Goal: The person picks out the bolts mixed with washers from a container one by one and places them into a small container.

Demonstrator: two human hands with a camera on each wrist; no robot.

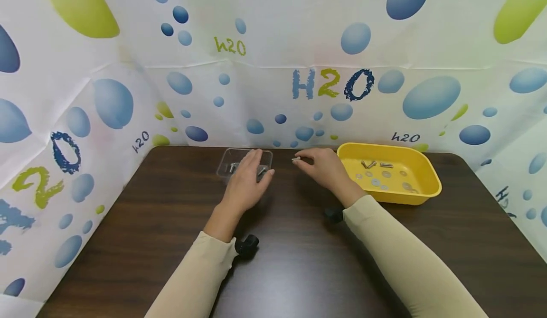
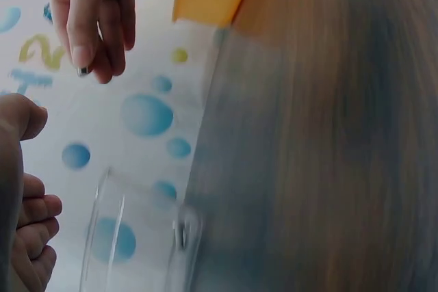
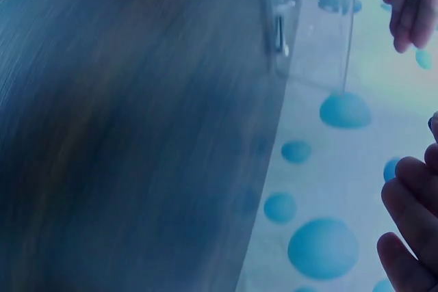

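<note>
My left hand (image 1: 245, 185) is over the clear plastic box (image 1: 225, 161), fingers straight and thumb spread, holding nothing. It hides part of the box, where a few metal bolts (image 1: 232, 167) show. Between the thumb and fingertips of my right hand (image 1: 322, 166) is a small silver bolt (image 1: 296, 158), mostly covered by the fingers; its end (image 2: 83, 71) pokes out in the left wrist view. This hand is between the clear box and the yellow tray (image 1: 393, 197). Inside that tray lie several bolts (image 1: 386, 165) and flat washers (image 1: 375, 182).
Both containers stand near the far edge of the dark wooden table (image 1: 171, 232). Right behind that edge hangs a white sheet (image 1: 260, 90) printed with blue and green drops. A black wrist camera (image 1: 247, 245) sits at the left cuff.
</note>
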